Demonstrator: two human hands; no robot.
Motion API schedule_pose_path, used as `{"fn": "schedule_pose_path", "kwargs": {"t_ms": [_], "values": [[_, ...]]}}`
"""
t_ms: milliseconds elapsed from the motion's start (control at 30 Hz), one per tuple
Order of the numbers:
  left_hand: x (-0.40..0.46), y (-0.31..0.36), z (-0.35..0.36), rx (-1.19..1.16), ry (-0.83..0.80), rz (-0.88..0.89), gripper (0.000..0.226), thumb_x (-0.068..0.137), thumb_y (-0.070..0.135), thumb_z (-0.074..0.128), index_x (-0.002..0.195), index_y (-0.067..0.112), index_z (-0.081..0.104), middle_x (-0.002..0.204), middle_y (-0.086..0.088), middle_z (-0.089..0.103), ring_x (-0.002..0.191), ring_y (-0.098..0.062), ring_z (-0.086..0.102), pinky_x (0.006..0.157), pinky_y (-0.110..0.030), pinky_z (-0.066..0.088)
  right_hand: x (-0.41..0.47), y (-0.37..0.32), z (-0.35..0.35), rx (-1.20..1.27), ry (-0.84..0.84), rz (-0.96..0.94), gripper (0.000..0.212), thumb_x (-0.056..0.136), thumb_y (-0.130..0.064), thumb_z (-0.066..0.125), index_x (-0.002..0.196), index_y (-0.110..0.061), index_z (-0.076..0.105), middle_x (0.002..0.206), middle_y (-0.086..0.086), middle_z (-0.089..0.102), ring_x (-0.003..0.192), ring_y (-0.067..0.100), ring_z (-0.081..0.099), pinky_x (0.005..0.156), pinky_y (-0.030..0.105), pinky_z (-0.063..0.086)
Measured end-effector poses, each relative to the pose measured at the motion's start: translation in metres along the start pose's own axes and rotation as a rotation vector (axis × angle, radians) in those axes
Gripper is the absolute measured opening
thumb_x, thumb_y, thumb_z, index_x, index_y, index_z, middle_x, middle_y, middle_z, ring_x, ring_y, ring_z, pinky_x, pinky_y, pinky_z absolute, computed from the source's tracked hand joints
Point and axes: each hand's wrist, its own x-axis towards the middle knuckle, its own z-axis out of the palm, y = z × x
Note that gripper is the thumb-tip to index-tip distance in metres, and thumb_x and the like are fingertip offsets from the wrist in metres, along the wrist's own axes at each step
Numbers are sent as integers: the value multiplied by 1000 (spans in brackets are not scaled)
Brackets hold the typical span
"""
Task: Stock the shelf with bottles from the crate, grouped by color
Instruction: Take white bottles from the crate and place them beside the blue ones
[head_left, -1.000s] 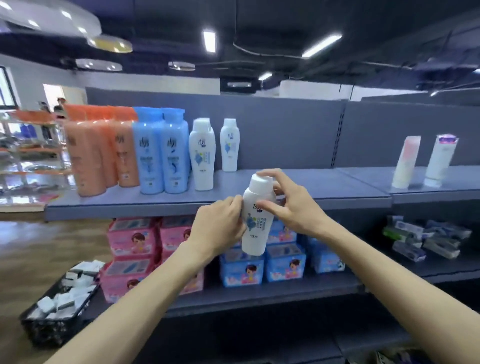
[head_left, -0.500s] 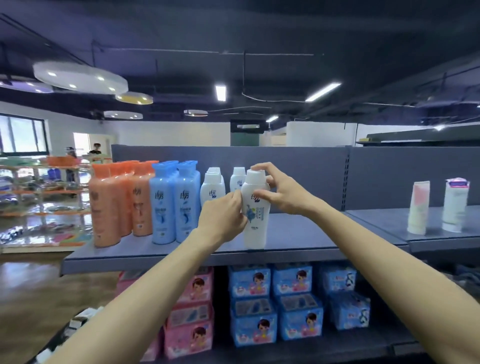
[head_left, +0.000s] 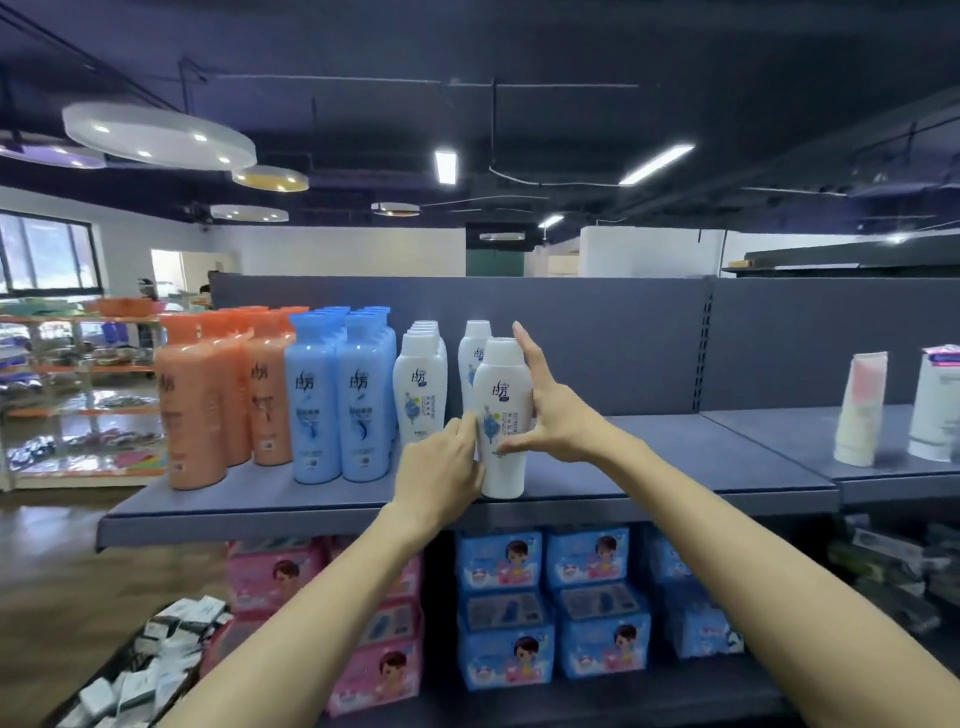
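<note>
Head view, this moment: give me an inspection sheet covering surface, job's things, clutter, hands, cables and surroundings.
Surface: grey shelf, bare to the right of the bottles.
Job's things: orange bottles, blue bottles and white bottles stand grouped left to right; front white bottle upright near the shelf edge; crate at lower left holds small white packs.
Clutter: two tubes on the next shelf; pink boxes and blue boxes below.
Hands: left hand touches the front white bottle's left side with its fingers; right hand spread against its right side.
Cables: wires along the ceiling.
Surroundings: shop floor, racks at left, ceiling lights.
</note>
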Motion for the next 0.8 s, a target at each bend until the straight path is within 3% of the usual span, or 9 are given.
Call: {"fn": "schedule_pose_path", "kwargs": {"t_ms": [67, 133, 267, 367, 600, 800], "values": [[-2, -2, 7, -8, 8, 4, 14, 87, 26, 48, 95, 15, 43, 81, 0, 57, 66, -32, 60, 49, -31, 29, -2, 9, 11, 13, 16, 20, 138, 70, -16, 87, 144, -55, -23, 126, -6, 61, 100, 16, 67, 86, 31, 53], [-2, -3, 13, 20, -14, 14, 13, 88, 27, 47, 94, 16, 42, 82, 0, 60, 69, -31, 61, 50, -31, 30, -4, 19, 21, 42, 27, 68, 136, 68, -20, 88, 147, -50, -18, 124, -9, 59, 100, 13, 65, 85, 30, 54], [0, -8, 25, 33, -28, 47, 14, 85, 27, 48, 93, 17, 41, 82, 0, 62, 72, -28, 62, 51, -32, 34, -8, 39, 33, 6, 18, 125, 103, 67, -26, 88, 143, -36, 20, 122, -4, 62, 98, 8, 63, 80, 26, 57], [7, -11, 33, 36, -36, 50, 15, 85, 27, 48, 94, 17, 42, 83, 1, 62, 73, -26, 61, 52, -32, 34, -3, 48, 37, -5, 31, 144, 83, 68, -28, 88, 132, -28, 34, 116, -3, 62, 95, 9, 64, 77, 23, 54], [29, -15, 50, 47, -30, -2, 14, 85, 30, 48, 85, 19, 38, 84, 0, 63, 71, -27, 62, 53, -31, 34, 19, 64, 41, -24, 41, 197, 67, 68, -29, 88, 119, -24, 45, 103, -8, 60, 87, 8, 65, 75, 24, 51], [44, -16, 68, 50, -8, -41, 16, 84, 29, 52, 81, 16, 42, 77, -2, 61, 63, -27, 58, 50, -30, 32, 45, 82, 44, -34, 46, 205, 64, 68, -27, 87, 117, -17, 48, 108, -3, 63, 88, 12, 66, 75, 29, 55]]}}
